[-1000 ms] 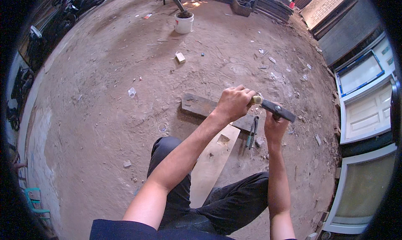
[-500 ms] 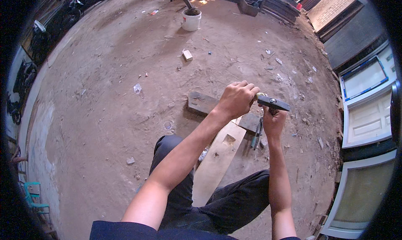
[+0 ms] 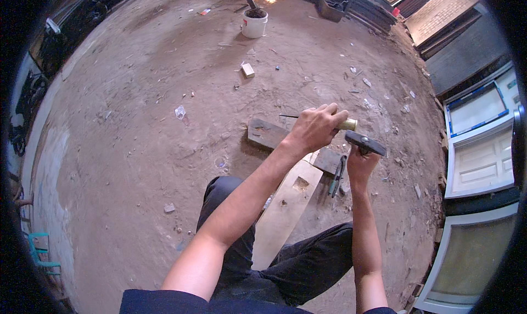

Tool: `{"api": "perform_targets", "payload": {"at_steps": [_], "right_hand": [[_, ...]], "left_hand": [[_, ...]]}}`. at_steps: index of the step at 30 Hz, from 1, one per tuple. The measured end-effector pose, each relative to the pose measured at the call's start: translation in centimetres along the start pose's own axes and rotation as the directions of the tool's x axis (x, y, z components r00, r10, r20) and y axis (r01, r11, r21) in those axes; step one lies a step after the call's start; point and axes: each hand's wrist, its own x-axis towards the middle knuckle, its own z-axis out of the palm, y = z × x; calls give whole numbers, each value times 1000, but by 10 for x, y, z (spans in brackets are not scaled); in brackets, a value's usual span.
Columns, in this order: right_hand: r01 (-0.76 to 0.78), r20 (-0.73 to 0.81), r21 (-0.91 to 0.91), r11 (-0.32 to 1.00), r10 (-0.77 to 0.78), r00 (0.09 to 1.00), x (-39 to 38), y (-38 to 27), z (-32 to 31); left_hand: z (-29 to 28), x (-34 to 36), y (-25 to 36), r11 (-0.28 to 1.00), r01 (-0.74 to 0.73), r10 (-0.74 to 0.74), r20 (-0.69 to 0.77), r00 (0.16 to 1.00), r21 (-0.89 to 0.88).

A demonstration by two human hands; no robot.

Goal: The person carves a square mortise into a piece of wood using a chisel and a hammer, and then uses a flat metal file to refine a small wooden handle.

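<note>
My left hand (image 3: 317, 128) is wrapped round a chisel (image 3: 348, 124); its pale yellow handle sticks out toward the right and its thin dark blade points left. In my right hand (image 3: 362, 163) is a hammer (image 3: 366, 143), its dark head just below and right of the chisel's handle end. The hammer's handle is mostly hidden by my fist. Below my hands a pale wooden plank (image 3: 284, 212) runs between my legs, with a squarish cut recess (image 3: 301, 183) near its far end. That end rests by a dark wooden block (image 3: 266, 134) on the ground.
Beside the block lies a slim dark tool with a greenish handle (image 3: 334, 189). A white bucket (image 3: 254, 24) stands far off, with a small wood offcut (image 3: 248, 70) nearer. Door panels (image 3: 483, 155) lean along the right side. A teal chair (image 3: 41, 253) is at the left edge.
The hammer head has dropped slightly and moved right, away from the chisel's handle. The chisel has turned, so its blade and handle now show on either side of my left hand.
</note>
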Motion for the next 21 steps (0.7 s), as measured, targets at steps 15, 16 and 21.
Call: {"api": "perform_targets", "payload": {"at_steps": [15, 16, 21], "right_hand": [[-242, -30, 477, 845, 291, 956, 7, -13, -21], [-262, 16, 496, 828, 294, 956, 7, -12, -21], [151, 0, 182, 972, -153, 988, 3, -9, -9]], "left_hand": [[-8, 0, 7, 987, 56, -78, 145, 986, 149], [-7, 0, 8, 986, 59, -83, 155, 984, 154], [-11, -3, 10, 988, 70, -92, 153, 984, 139]]}}
